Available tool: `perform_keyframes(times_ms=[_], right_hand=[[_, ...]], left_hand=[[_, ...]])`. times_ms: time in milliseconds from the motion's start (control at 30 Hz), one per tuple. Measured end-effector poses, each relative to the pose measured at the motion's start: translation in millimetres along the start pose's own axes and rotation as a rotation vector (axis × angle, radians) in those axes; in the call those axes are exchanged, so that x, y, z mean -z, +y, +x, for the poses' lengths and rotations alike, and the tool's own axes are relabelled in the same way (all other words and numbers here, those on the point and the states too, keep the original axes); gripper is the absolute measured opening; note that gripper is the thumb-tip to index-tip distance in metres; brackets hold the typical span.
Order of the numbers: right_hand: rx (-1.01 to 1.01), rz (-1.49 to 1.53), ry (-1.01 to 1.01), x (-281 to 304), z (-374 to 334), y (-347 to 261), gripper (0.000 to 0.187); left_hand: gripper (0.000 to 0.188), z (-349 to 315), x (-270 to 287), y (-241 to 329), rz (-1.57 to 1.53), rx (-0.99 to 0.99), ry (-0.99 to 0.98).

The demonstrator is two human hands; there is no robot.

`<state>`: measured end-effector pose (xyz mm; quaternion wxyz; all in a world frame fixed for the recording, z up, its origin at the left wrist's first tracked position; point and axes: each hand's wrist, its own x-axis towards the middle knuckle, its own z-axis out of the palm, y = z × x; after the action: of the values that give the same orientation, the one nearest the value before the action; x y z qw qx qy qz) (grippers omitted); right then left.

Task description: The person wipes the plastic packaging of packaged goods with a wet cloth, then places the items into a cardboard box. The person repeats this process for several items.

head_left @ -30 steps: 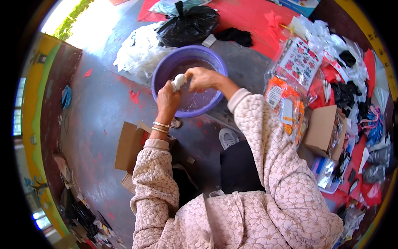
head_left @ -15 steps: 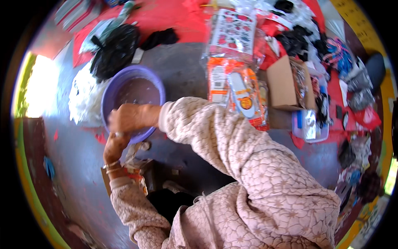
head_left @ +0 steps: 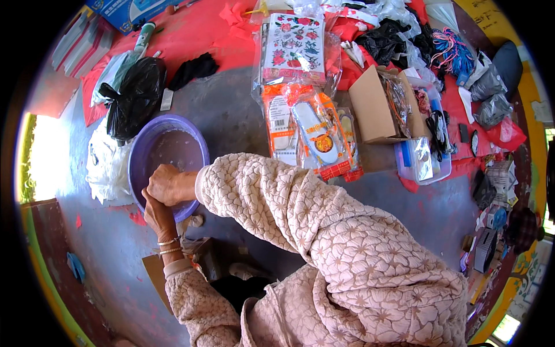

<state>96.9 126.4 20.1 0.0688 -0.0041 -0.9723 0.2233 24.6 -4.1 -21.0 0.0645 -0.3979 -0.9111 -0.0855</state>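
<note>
A round purple basin (head_left: 203, 151) with cloudy liquid in it stands on the table at the left. Over its near left part, my two hands meet. My right hand (head_left: 167, 185) is curled into a fist, knuckles up, above the liquid. Just below it, my left hand (head_left: 158, 214) reaches up across the near rim, with fingers closed against the right one. Whatever they grip, if anything, is hidden between them. Bracelets circle my left wrist, and both arms are in pale pink patterned sleeves.
White plastic bags (head_left: 108, 165) and a tied black bag (head_left: 134, 95) crowd the basin's left and far side. To the right lie packaged insoles (head_left: 317, 133), a cardboard box (head_left: 370, 107) and a clear plastic tub (head_left: 436, 173). Below my hands sits an open carton (head_left: 156, 277).
The view has shifted, so the basin sits lower and further left. My hands stay together over it; my right fist now rests lower against the left hand.
</note>
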Motion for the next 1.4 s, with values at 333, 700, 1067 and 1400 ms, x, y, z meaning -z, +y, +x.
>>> perform_keyframes(times_ms=[333, 700, 1067, 1400], right_hand=[[-0.091, 0.178, -0.010, -6, 7, 11, 0.024], [-0.107, 0.254, -0.161, 6, 12, 13, 0.027], [-0.235, 0.363, -0.252, 2, 22, 14, 0.034], [-0.300, 0.609, -0.195, 11, 22, 14, 0.034]], left_hand=[[0.033, 4, -3, 3, -0.013, -0.112, 0.135], [0.032, 4, 8, 13, -0.099, -0.149, 0.213], [0.023, 8, 16, 13, -0.075, -0.165, 0.299], [0.032, 15, 23, 15, -0.144, -0.054, 0.281]])
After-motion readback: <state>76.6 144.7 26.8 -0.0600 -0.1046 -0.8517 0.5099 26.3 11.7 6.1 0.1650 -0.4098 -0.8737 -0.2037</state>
